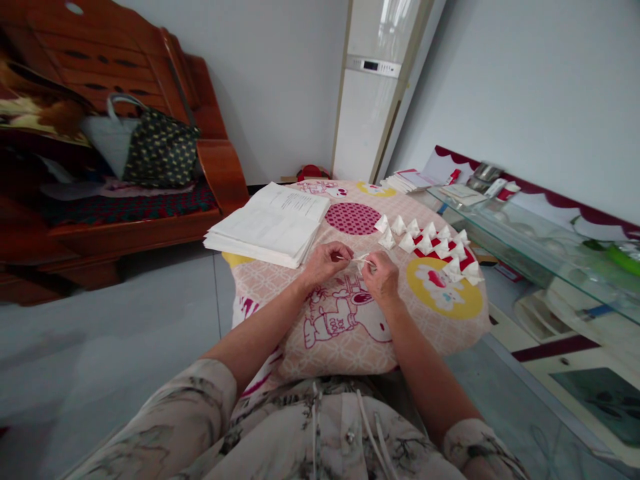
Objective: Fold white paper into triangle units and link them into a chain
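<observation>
Head view showed, right of the paper stack (270, 223), the left hand (326, 263) and right hand (381, 275) pinching a white piece (359, 258), probably light, soft, best held by its ends.

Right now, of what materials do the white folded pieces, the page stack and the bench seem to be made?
Folded pieces: probably matte paper, given crisp pointed shapes. Page stack: matte paper, shown by layered edges and print. Bench: likely varnished wood, glossy; reddish-brown, shiny armrest.

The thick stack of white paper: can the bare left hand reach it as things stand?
Probably yes: the left hand is close to the stack, with nothing visible between them, although it holds a thin white piece.
</observation>
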A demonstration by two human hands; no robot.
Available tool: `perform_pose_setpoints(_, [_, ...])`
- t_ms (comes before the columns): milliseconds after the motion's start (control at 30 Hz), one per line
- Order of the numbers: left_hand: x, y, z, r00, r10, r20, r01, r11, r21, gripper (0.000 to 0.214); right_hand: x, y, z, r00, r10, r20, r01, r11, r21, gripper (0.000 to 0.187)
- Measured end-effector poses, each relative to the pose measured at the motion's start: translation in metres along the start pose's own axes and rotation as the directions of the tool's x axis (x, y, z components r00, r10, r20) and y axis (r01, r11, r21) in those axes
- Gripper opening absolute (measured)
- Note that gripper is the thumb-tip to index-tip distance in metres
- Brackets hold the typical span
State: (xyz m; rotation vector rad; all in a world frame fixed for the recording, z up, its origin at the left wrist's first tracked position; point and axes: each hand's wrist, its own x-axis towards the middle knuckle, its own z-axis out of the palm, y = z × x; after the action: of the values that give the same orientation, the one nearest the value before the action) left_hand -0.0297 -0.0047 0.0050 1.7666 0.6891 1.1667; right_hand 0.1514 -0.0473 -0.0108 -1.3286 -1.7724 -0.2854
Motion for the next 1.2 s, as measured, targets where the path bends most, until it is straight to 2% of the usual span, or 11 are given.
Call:
perform_pose_setpoints(167, [0.002,-0.003,0.003,0.998,-0.061,0.022,0.059,0.996,0.063,0.028,0.0,-0.004,-0.002,0.997,-0.057,0.052,0.058,0.998,-0.012,0.017])
perform_pose_setpoints(267, [0.003,-0.008,0.004,0.996,-0.085,0.012,0.084,0.995,0.061,0.028,-0.001,-0.005,-0.002,0.996,-0.063,0.057,0.062,0.998,0.022,0.018])
perform_pose_setpoints(367, [0.004,-0.012,0.005,0.99,-0.137,0.016,0.137,0.99,-0.017,0.024,-0.001,-0.005,-0.001,0.996,-0.063,0.06,0.059,0.997,0.055,0.018])
perform_pose_setpoints(500, [0.006,-0.015,0.005,0.969,-0.246,0.029,0.247,0.948,-0.203,0.02,-0.002,-0.003,0.0,0.996,-0.057,0.063,0.051,0.995,0.082,0.018])
perform_pose_setpoints(600, [0.007,-0.016,0.005,0.965,-0.26,0.013,0.255,0.934,-0.25,0.018,-0.002,-0.004,0.0,0.997,-0.049,0.067,0.043,0.994,0.096,0.019])
perform_pose_setpoints(833, [0.007,-0.018,0.005,0.968,-0.249,0.035,0.251,0.939,-0.234,0.01,-0.001,-0.004,0.001,0.998,-0.031,0.058,0.025,0.994,0.103,0.02])
perform_pose_setpoints(1033, [0.005,-0.016,0.006,0.975,-0.208,0.078,0.221,0.951,-0.215,0.017,-0.001,-0.001,0.002,0.998,-0.056,0.04,0.052,0.994,0.095,0.019])
perform_pose_setpoints(1200, [0.004,-0.02,0.009,0.966,-0.256,0.039,0.258,0.965,-0.054,0.015,-0.003,-0.001,0.005,0.993,-0.07,0.093,0.06,0.992,0.108,0.021])
